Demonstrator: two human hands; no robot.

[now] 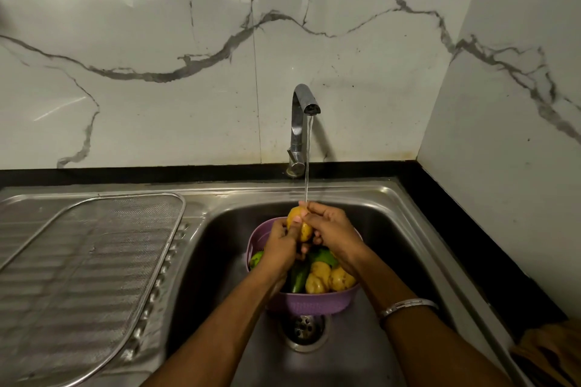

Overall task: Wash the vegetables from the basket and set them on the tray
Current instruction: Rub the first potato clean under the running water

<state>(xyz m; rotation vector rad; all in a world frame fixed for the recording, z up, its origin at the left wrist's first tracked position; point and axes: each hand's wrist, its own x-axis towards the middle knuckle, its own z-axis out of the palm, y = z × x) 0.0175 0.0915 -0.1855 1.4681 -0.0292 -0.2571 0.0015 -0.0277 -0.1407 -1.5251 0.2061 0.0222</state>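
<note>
So on the far left there's a mesh tray [91, 264] lying flat on the ribbed drainboard [19, 302] of the steel sink [405, 229], nothing on it. Marble-look wall [157, 25] runs behind everything, with a black surface [125, 175] strip along the back edge.

Moving in toward the middle, the left hand [279, 245] comes up from the bottom of the shot and has its fingers curled round the lower left side of a potato [298, 223], thumb laid across the front of it. The potato sits upright-ish, held above the basket [311, 302], right under the thin stream of water [308, 160] dropping from the chrome tap [300, 122]. The water hits just about where the top of the potato meets the fingers.

The basket is a purple plastic one sitting in the sink bowl, just behind the drain [304, 331]. Inside it: more potatoes [327, 280] piled at the front right, a dark green pepper [298, 275] near the middle, and lighter green veg [323, 256] further back, plus a bit of green peeking out at the left [256, 259]. What exactly the green stuff is can't be told, the hands cover a lot of it.

The right hand [333, 229] wraps the potato from the other side, fingers curled over the top and right of it, so both hands are holding the same one. There's a silver bangle [407, 306] on that wrist.

Far bottom right, a brownish cloth [553, 352] sits on the black surface at the corner.
</note>
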